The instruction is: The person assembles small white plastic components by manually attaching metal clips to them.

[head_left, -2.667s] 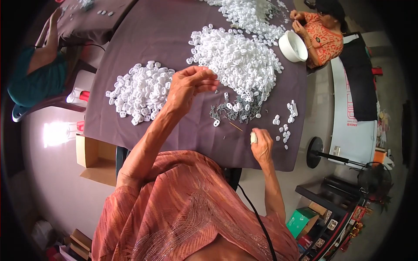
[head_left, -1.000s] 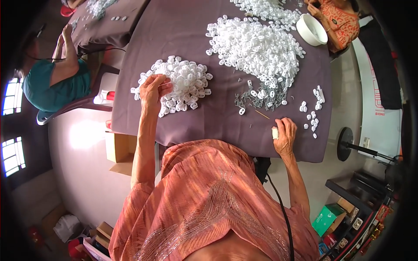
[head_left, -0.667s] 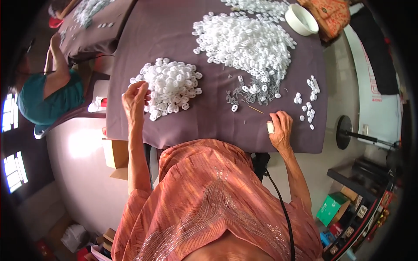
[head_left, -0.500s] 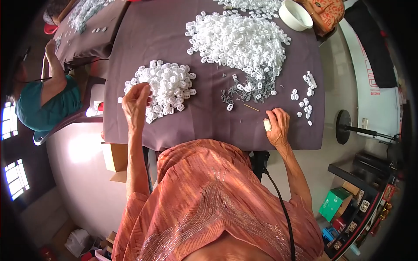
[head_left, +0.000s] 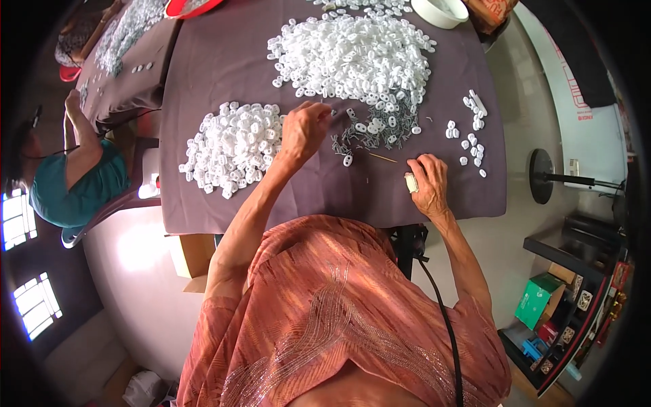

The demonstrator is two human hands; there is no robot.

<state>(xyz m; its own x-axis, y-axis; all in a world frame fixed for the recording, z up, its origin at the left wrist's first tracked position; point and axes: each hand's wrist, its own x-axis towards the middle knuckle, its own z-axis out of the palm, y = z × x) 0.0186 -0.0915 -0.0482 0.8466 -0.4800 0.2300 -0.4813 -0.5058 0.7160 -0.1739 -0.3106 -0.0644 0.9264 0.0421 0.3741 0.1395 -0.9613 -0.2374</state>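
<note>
Left hand (head_left: pixel 306 131) pinched over metal pins (head_left: pixel 369 138) mid-frame; right hand (head_left: pixel 427 184) clamped on white piece (head_left: pixel 411 182), lower right.

White plastic pieces (head_left: pixel 352 57) on a dark purple-brown cloth (head_left: pixel 224 68); orange patterned garment (head_left: pixel 339 312); teal shirt (head_left: pixel 74 190).

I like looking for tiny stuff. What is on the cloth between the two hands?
In the head view, between the left hand and the right hand lie small metal pins, one white plastic piece and a thin stick.
</note>
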